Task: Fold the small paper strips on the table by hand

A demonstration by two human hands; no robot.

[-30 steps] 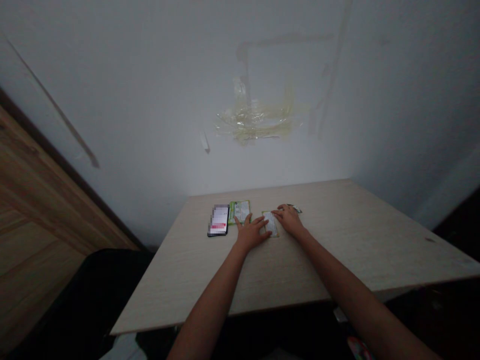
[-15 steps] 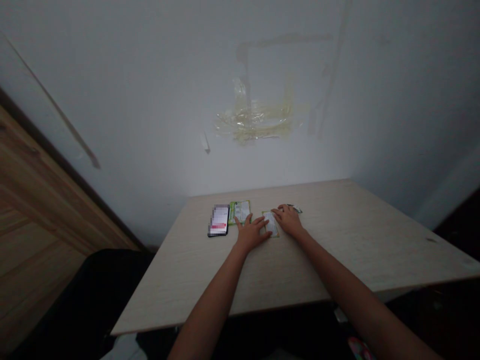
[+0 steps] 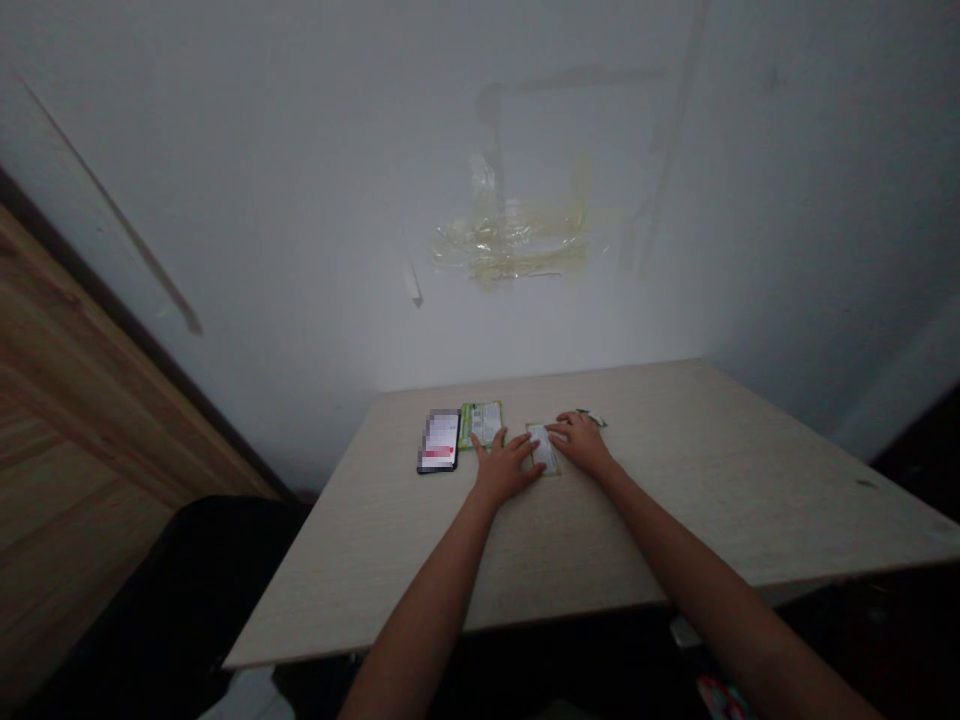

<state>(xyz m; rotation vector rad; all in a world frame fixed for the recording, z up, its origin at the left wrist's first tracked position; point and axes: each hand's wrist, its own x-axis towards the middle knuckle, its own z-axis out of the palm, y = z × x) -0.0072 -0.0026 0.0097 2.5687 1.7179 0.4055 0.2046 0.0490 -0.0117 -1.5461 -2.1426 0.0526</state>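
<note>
My left hand (image 3: 504, 468) lies spread on the table, its fingertips on the left edge of a small printed sheet (image 3: 544, 452) and on the lower edge of a green-and-white printed packet (image 3: 482, 421). On the sheet's upper right edge rest the fingertips of my right hand (image 3: 580, 440), fingers stretched out. The sheet lies flat between both hands; its print is too small to read. Just beyond my right hand a small dark-and-white item (image 3: 595, 417) shows, partly hidden by the fingers. A phone (image 3: 441, 442) with its screen lit lies left of the packet.
The pale wooden table (image 3: 375, 560) stands against a white wall (image 3: 300, 200) bearing patches of clear tape (image 3: 517, 240). A wooden door or panel (image 3: 60, 420) is at the left, with a black object (image 3: 202, 560) beside the table.
The view has shifted very slightly. Both hands and the sheet keep the same places on the table.
</note>
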